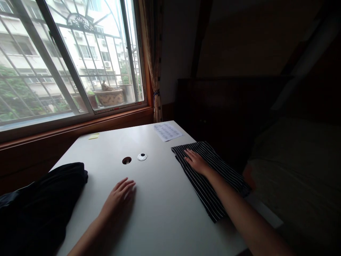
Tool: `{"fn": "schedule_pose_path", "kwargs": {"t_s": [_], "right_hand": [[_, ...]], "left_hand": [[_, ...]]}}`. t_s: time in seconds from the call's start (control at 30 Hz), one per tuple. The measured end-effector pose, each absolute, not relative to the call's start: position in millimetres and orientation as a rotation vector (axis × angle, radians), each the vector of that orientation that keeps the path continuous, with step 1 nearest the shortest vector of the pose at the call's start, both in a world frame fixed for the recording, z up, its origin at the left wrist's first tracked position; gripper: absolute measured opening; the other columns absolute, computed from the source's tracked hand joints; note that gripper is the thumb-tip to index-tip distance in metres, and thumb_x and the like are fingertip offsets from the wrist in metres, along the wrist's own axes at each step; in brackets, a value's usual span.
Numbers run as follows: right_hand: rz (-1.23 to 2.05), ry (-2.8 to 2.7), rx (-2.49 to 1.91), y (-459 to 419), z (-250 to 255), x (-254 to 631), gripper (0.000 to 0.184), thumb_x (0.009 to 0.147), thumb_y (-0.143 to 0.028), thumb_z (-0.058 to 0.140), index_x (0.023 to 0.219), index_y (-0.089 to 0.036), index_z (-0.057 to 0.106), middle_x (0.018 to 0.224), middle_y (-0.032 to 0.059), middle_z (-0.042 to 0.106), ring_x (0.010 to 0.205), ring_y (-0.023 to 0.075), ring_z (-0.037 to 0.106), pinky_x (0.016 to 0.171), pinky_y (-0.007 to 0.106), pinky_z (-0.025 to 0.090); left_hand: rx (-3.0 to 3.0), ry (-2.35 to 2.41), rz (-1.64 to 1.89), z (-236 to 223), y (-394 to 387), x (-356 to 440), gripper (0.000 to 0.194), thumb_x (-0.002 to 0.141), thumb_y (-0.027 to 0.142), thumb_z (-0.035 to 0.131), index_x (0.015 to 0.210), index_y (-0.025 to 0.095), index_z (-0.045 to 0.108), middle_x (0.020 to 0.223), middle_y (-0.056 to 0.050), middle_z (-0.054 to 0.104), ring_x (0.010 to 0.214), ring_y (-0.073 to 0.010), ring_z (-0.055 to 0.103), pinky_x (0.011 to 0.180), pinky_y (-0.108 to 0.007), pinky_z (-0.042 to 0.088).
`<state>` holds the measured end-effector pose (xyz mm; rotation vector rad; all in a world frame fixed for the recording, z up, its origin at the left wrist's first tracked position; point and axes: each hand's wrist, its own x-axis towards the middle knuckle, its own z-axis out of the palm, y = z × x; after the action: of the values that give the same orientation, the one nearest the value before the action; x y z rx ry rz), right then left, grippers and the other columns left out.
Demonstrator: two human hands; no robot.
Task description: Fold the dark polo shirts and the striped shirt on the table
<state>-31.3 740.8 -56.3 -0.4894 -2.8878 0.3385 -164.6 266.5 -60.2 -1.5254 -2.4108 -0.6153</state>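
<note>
A black cloth with thin white stripes (pixel 197 181), folded flat, lies along the right edge of the white table (pixel 160 213). On its far part rests my right hand (pixel 196 161), palm down with the fingers spread. My left hand (pixel 119 193) is over the middle of the table, fingers stretched out and holding nothing; whether it touches the surface I cannot tell. To its left a heap of dark clothing (pixel 58 192) covers the table's left side. My right forearm hides part of the striped cloth.
A round cable hole (pixel 126 160) in the tabletop has its loose cover (pixel 142 156) beside it. Printed paper (pixel 168 132) lies at the far right corner, yellow sticky notes (pixel 93 136) at the far left. Beyond stands a barred window (pixel 80 57) with a curtain (pixel 157 71).
</note>
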Motion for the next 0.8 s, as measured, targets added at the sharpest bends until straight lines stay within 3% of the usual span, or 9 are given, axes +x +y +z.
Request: {"fn": "schedule_pose_path", "kwargs": {"t_s": [0.23,0.43,0.53,0.63,0.8], "right_hand": [[0.289,-2.788,-1.107,817,-73,40,0.072,0.098,-0.062,0.020,0.153,-0.020,0.040,0.163,0.0106,0.030,0.149,0.0366,0.027,0.116,0.061,0.026],[0.382,-2.757,-1.106,830,-94,93,0.076,0.098,-0.058,0.022,0.154,-0.007,0.036,0.155,0.0194,0.043,0.140,0.0311,0.044,0.114,0.046,0.036],[0.200,-2.736,-1.162,816,-85,100,0.075,0.097,-0.059,0.023,0.150,-0.010,0.045,0.152,0.0198,0.046,0.139,0.0369,0.045,0.112,0.057,0.036],[0.018,-2.717,-0.983,787,-65,90,0.070,0.098,-0.056,0.025,0.149,-0.013,0.046,0.156,0.0166,0.042,0.142,0.0380,0.039,0.113,0.061,0.032],[0.079,-2.790,-0.338,721,-50,60,0.062,0.101,-0.052,0.030,0.157,-0.026,0.033,0.160,0.0075,0.038,0.147,0.0274,0.034,0.119,0.051,0.029]], "left_hand": [[-1.314,-2.521,-0.355,-85,211,-185,0.046,0.102,0.041,0.044,0.145,0.030,0.051,0.151,-0.004,0.051,0.146,-0.0287,0.037,0.115,-0.053,0.040],[-1.276,-2.567,-0.324,-87,214,-182,0.045,0.102,0.042,0.043,0.145,0.033,0.051,0.154,-0.002,0.048,0.146,-0.0273,0.037,0.118,-0.053,0.034],[-1.277,-2.587,-0.336,-85,214,-182,0.045,0.102,0.042,0.043,0.145,0.033,0.052,0.154,-0.003,0.048,0.145,-0.0269,0.039,0.118,-0.053,0.032],[-1.271,-2.607,-0.326,-81,214,-180,0.045,0.102,0.043,0.041,0.144,0.032,0.053,0.154,-0.003,0.048,0.145,-0.0269,0.039,0.118,-0.054,0.033],[-1.276,-2.640,-0.289,-78,213,-178,0.047,0.102,0.043,0.040,0.145,0.030,0.052,0.155,-0.005,0.047,0.146,-0.0274,0.038,0.118,-0.054,0.032]]}}
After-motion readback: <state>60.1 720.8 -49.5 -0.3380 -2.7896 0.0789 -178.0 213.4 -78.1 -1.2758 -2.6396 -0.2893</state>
